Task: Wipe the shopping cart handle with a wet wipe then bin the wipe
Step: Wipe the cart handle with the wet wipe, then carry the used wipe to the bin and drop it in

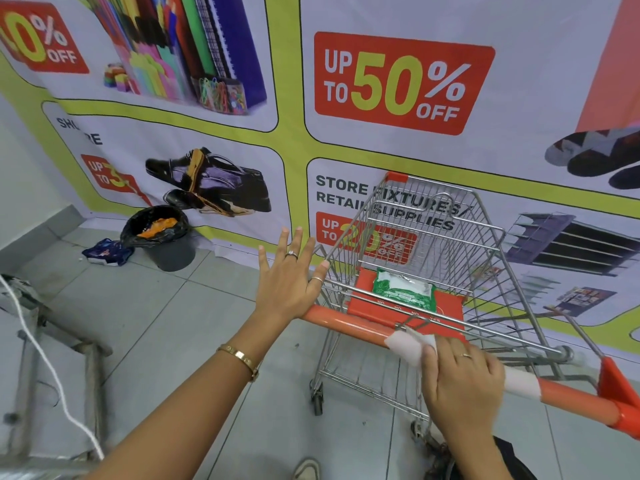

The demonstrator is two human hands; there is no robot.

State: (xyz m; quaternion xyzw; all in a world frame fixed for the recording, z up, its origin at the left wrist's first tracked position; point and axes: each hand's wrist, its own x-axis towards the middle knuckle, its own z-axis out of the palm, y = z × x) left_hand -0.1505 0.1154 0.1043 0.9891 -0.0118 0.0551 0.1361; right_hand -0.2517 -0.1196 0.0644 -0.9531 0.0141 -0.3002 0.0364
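A wire shopping cart point(433, 237) stands in front of me with an orange handle point(349, 326) running from centre to lower right. My right hand point(462, 382) grips the middle of the handle with a white wet wipe point(407, 346) wrapped around the bar under its fingers. My left hand point(289, 277) rests with its palm heel at the handle's left end, fingers spread and holding nothing. A green and white pack of wipes point(401, 289) lies on the cart's orange child-seat flap. A grey bin point(162, 237) lined with a black bag stands on the floor at the left.
A large sale banner point(381, 133) covers the wall right behind the cart. A blue packet point(107, 252) lies beside the bin. A metal frame with a white cord point(52, 368) stands at the lower left. Grey tiled floor lies between the cart and the bin.
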